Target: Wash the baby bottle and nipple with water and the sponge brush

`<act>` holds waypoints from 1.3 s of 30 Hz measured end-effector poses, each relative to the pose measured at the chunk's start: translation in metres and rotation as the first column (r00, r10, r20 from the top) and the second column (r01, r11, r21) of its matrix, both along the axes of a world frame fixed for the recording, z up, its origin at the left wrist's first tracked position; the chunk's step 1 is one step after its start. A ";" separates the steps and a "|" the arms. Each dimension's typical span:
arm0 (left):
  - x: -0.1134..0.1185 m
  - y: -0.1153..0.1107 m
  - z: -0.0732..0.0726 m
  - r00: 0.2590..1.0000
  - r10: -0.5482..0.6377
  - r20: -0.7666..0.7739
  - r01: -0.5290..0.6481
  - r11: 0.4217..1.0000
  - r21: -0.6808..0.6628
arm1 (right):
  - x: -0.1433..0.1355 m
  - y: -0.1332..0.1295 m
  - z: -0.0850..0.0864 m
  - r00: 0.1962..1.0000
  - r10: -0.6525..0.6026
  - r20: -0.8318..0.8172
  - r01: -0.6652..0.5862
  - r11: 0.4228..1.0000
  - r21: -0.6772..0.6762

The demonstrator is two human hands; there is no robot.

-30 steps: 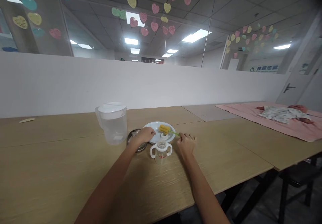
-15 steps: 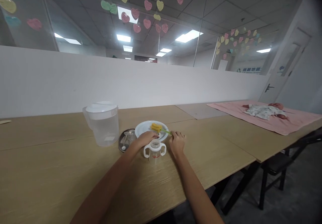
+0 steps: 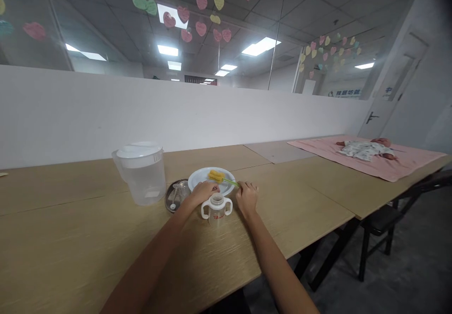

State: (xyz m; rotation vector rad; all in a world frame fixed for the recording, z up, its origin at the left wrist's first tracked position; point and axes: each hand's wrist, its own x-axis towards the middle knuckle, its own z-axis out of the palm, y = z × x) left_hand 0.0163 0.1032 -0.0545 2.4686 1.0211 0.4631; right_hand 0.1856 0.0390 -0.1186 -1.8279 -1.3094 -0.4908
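My right hand (image 3: pixel 247 197) is closed on the thin green handle of a bottle brush (image 3: pixel 216 176). The brush's yellow sponge head is over the white plate (image 3: pixel 197 174). My left hand (image 3: pixel 205 191) is at the plate's near side with its fingers curled; whatever may be between them is hidden. In front of the plate, between my forearms, a clear baby bottle (image 3: pixel 216 216) with two white handles and red lettering stands upright, its mouth uncovered. Left of the plate, a round metal tray (image 3: pixel 169 206) holds small clear and white parts.
A lidded clear plastic pitcher (image 3: pixel 146 182) with liquid stands at the left. On a pink cloth (image 3: pixel 406 168) at the far right lies a baby-like figure (image 3: pixel 365 150) in patterned clothes. Beyond the wooden table (image 3: pixel 293 220) rises a white partition (image 3: pixel 197 116); a dark chair (image 3: pixel 379 222) stands at the right.
The camera view has shifted slightly, moving the surroundings a little to the left and up. The sponge head sits slightly lower over the plate. Both hands keep nearly the same places.
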 end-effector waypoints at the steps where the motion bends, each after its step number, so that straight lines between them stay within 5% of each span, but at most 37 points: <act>1: 0.000 0.001 0.000 1.000 -0.001 0.014 0.001 1.000 -0.011 | 0.000 0.000 0.000 1.000 0.002 -0.004 -0.002 1.000 0.002; 11: 0.000 0.001 0.008 0.950 0.054 0.308 -0.030 0.996 -0.081 | 0.004 0.007 -0.008 0.999 -0.001 -0.052 0.004 0.998 0.057; 18: -0.003 0.005 0.021 0.792 0.199 0.577 -0.238 0.971 -0.009 | 0.003 0.007 -0.009 0.996 0.067 -0.051 -0.057 0.984 0.172; 24: -0.016 0.018 0.018 0.659 0.284 0.697 -0.324 0.943 -0.077 | 0.003 0.005 -0.009 0.992 0.118 -0.043 -0.102 0.953 0.285; 31: -0.023 0.028 0.018 0.542 0.342 0.767 -0.205 0.940 -0.274 | 0.001 -0.001 -0.004 0.981 0.193 0.000 -0.179 0.912 0.368; 39: -0.024 0.020 0.024 0.532 0.359 0.767 -0.095 0.925 -0.367 | -0.001 -0.005 -0.002 0.983 0.182 -0.013 -0.159 0.888 0.432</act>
